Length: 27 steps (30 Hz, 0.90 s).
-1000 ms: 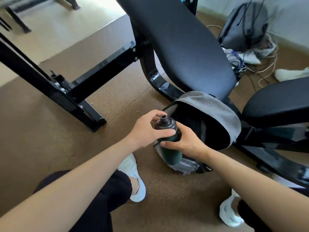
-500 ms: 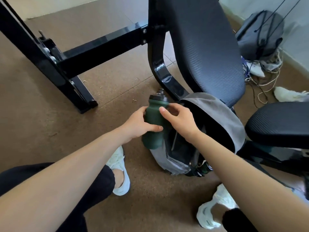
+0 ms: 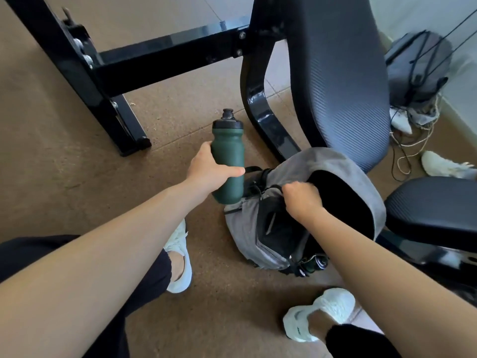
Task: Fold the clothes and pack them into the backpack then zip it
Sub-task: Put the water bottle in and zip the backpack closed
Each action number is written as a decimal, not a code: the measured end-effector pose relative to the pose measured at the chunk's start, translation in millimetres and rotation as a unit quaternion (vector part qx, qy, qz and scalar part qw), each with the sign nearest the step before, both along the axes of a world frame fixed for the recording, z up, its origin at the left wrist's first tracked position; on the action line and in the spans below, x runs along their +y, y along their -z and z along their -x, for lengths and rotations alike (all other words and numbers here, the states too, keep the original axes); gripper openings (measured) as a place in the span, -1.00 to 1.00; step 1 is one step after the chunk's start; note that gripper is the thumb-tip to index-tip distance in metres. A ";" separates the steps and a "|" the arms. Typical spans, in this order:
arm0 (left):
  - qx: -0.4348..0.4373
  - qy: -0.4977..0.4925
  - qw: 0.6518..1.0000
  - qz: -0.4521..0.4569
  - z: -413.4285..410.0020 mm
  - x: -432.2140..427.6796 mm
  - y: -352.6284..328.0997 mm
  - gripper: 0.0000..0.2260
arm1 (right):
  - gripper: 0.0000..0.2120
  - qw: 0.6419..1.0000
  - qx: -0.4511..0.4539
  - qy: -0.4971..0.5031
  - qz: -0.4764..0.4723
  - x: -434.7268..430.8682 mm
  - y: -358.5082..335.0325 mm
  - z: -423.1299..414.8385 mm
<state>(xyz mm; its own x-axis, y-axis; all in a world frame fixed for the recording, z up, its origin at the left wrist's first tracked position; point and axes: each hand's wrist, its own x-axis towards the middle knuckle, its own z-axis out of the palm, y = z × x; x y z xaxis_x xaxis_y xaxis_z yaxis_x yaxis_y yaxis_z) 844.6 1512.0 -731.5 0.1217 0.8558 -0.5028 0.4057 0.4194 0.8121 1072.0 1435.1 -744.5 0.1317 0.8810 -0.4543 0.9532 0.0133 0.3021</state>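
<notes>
While the left hand (image 3: 209,167) grips a green bottle (image 3: 228,161) upright beside the backpack (image 3: 333,164), the right hand (image 3: 303,200) pinches the open rim. The backpack sits on the floor (image 3: 64,151), unzipped. Judged step: preparing the compartment. No clothes visible; next, locate and fold them.

The backpack (image 3: 260,244) interior is black shadow, its contents unreadable. The right hand (image 3: 303,198) hides its fingertips inside the opening. A second bag (image 3: 418,65) by the wall is blurred.
</notes>
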 end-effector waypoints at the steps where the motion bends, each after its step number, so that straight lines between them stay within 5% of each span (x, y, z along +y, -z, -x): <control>1: 0.003 0.001 1.000 -0.001 -0.9 -0.9 0.2 -0.25 | -0.83 1.000 0.000 0.009 0.012 -12.1 1.0 -4.8; 8: 0.012 0.009 1.000 -0.009 -15.4 -5.9 -4.7 -0.25 | -0.76 0.994 -0.036 0.043 0.089 -57.7 12.0 -9.5; 14: 0.013 0.007 1.000 -0.011 -20.4 -5.1 -3.2 -0.28 | -0.54 0.982 -0.048 -0.161 -0.084 -37.8 16.9 10.1; 17: 0.010 0.007 1.000 -0.020 -22.2 -4.6 -3.7 -0.27 | -0.42 0.968 -0.036 -0.232 -0.094 -14.2 24.8 19.2; 22: -0.011 0.004 1.000 -0.021 -22.2 -2.0 -1.6 -0.25 | -0.22 0.983 -0.118 -0.143 0.016 15.9 33.1 19.2; 27: -0.025 -0.007 0.999 -0.022 -31.9 -2.5 4.8 -0.22 | -0.37 0.991 -0.123 -0.026 0.047 5.1 44.5 -4.5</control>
<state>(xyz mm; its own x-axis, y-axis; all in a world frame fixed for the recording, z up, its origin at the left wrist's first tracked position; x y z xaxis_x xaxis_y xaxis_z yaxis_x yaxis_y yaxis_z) 876.5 1509.5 -736.3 0.1332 0.8792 -0.4574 0.3583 0.3876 0.8493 1076.4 1440.2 -789.0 0.2051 0.8443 -0.4951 0.8477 0.0996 0.5210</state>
